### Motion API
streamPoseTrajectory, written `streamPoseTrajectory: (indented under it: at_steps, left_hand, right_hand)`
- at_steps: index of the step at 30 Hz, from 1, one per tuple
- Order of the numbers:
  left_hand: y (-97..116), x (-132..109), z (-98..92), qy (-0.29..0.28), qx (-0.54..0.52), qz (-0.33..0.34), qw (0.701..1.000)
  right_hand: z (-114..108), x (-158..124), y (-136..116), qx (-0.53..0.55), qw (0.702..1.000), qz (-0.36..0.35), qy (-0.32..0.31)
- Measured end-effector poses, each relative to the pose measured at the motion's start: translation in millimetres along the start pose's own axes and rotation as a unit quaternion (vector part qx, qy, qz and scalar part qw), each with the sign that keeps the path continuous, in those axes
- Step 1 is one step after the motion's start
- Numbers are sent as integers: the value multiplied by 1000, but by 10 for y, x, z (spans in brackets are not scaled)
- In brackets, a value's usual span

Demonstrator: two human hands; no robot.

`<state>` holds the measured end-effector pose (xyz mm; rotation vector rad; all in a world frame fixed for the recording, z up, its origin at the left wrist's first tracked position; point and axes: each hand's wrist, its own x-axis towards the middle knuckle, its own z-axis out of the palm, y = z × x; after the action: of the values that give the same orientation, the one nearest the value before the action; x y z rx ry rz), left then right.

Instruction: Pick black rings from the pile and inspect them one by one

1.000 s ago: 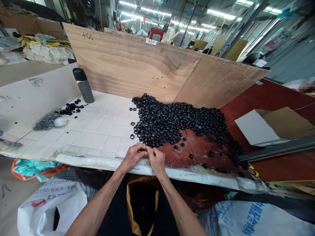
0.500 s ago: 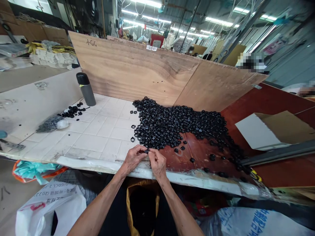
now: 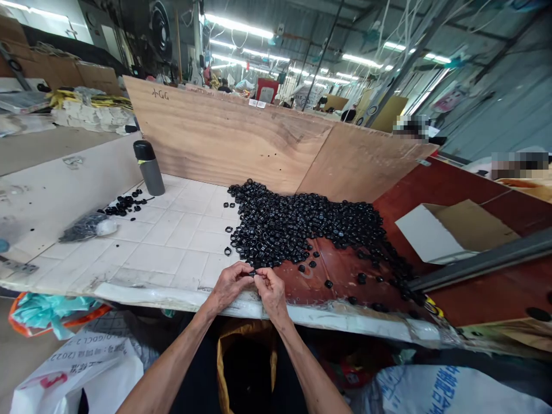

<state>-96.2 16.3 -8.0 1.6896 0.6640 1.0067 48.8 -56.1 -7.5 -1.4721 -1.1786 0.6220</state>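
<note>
Both hands meet at the front edge of the bench, pinching a small black plastic part (image 3: 252, 273) between their fingertips. My left hand (image 3: 230, 284) grips it from the left with thumb and fingers closed. From the right, my right hand (image 3: 271, 290) closes on the same part; fingers cover most of it, so its exact shape is hidden. Just beyond the hands spreads a large heap of black ring-like plastic parts (image 3: 280, 227). A few loose rings (image 3: 227, 251) lie on the white tiled surface at the heap's left side.
A grey bottle (image 3: 150, 172) stands at the back left near small black pieces (image 3: 123, 205) and a plastic bag (image 3: 81, 227). An open carton (image 3: 435, 236) sits right, behind a metal bar (image 3: 478, 261). Below the edge hangs an open yellow-rimmed sack (image 3: 222, 368). A wooden board (image 3: 215, 138) closes the back.
The camera view has tilted up and shifted slightly, so the bench appears a little lower and farther left. Both hands stay together on the small black part.
</note>
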Motion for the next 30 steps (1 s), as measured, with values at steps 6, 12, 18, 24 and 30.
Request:
streamPoseTrajectory:
  at_steps: [6,12,18,24,30]
  left_hand:
    - [291,-390,-17,-27,99,84,991]
    - [267,-385,-69,-71,175,-37,981]
    - [28,192,139,79,376,-68,921]
    - [-24,118,188,35,411,-39,910]
    - [-95,-14,149,48,325,13,944]
  right_hand:
    - [-73,-276,-187,95,985,135,-56]
    - [-373,-122,-54,-138,990,20,20]
    - [-337,243,194,-255,960,-112,34]
    - [-253,276,235,-299,948,-106,10]
    - [-305,227,240,-264,958,-113,-5]
